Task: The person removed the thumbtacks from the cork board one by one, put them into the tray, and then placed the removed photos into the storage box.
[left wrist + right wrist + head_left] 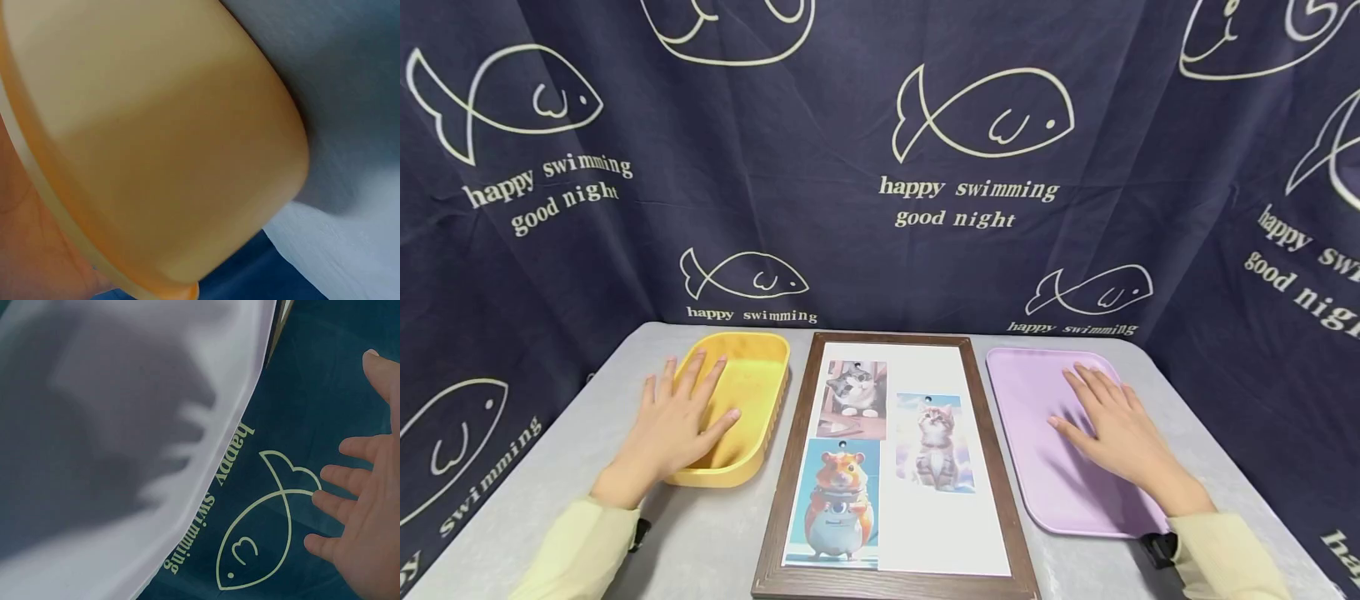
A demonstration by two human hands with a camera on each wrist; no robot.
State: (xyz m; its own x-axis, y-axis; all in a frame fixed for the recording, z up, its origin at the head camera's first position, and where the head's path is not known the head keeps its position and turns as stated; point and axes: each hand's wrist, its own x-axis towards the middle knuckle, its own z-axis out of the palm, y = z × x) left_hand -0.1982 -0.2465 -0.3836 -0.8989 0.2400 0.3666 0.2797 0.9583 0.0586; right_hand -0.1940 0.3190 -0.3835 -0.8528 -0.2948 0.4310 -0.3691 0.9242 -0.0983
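My left hand, fingers spread and straight, lies over the left side of a yellow rectangular bin. In the left wrist view the palm is beside the bin's rim; whether it rests on it I cannot tell. Over a flat lilac tray hovers my right hand, its fingers straight and casting a shadow on the tray. Neither hand holds anything. Between them lies a brown-framed white board bearing a grey-and-white cat picture, a kitten picture and an orange hamster picture.
Each picture has a dark round spot near its top edge. All stand on a grey table. A dark blue curtain printed with fish and words surrounds the table at the back and both sides.
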